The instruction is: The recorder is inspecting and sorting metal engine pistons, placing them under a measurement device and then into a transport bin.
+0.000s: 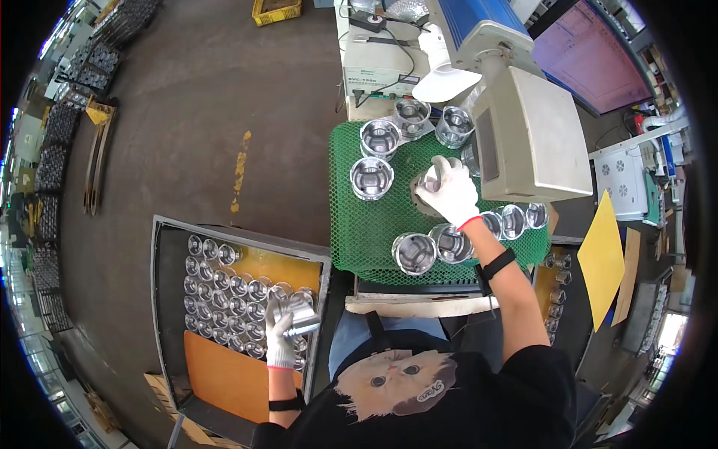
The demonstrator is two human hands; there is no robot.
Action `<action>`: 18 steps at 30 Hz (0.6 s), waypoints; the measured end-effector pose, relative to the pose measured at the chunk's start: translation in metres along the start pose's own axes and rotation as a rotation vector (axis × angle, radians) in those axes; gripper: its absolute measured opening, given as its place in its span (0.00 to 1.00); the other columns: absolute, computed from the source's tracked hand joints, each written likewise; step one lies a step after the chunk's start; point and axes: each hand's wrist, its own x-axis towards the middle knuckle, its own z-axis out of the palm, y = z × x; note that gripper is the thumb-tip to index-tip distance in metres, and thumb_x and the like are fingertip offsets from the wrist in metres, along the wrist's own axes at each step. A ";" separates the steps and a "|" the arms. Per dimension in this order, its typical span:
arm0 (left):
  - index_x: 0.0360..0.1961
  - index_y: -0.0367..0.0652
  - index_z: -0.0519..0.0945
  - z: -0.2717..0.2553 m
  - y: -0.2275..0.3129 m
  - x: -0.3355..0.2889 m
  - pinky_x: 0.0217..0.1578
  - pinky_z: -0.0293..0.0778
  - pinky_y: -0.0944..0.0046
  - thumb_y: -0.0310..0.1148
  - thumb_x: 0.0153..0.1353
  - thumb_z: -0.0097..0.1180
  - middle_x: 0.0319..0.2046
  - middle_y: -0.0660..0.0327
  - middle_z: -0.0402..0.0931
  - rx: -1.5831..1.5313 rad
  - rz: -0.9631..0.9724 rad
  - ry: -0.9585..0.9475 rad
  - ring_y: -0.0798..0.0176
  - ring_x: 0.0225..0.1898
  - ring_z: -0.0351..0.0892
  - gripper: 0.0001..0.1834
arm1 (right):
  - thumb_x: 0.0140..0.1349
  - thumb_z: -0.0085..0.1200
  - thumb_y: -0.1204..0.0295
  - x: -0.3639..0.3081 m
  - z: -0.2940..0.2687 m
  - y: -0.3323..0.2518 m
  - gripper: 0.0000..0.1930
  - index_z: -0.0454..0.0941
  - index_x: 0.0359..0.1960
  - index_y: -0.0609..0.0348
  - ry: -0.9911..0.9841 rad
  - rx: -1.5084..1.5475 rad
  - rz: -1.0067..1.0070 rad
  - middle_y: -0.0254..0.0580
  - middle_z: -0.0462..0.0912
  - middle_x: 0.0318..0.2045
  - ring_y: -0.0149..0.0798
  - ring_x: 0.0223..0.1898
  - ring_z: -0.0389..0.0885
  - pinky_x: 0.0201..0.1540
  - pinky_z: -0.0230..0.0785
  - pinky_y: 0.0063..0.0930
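Observation:
My left hand (280,338), in a white glove, grips a silver metal piston (302,317) tilted on its side above the crate at the left. My right hand (455,194), gloved too, has its fingers closed round another piston (429,180) standing on a round base on the green mesh mat (348,243); the hand covers part of this piston. Several pistons stand on the mat around it: a group (372,178) at the far left and a row (415,254) along the near edge.
The grey crate (243,233) at the left holds rows of pistons (221,299) and a brown sheet (224,374). A boxy machine head (535,135) overhangs the mat's right side. Behind the mat are a bench instrument (378,69) with cables and a white lamp shade (446,84).

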 end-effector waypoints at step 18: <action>0.66 0.36 0.60 0.025 -0.005 -0.010 0.59 0.68 0.58 0.24 0.49 0.64 0.55 0.51 0.71 0.072 -0.055 -0.285 0.56 0.55 0.73 0.42 | 0.56 0.60 0.60 -0.091 -0.028 -0.048 0.20 0.76 0.49 0.52 0.368 -0.032 -0.146 0.49 0.78 0.44 0.52 0.43 0.78 0.52 0.65 0.47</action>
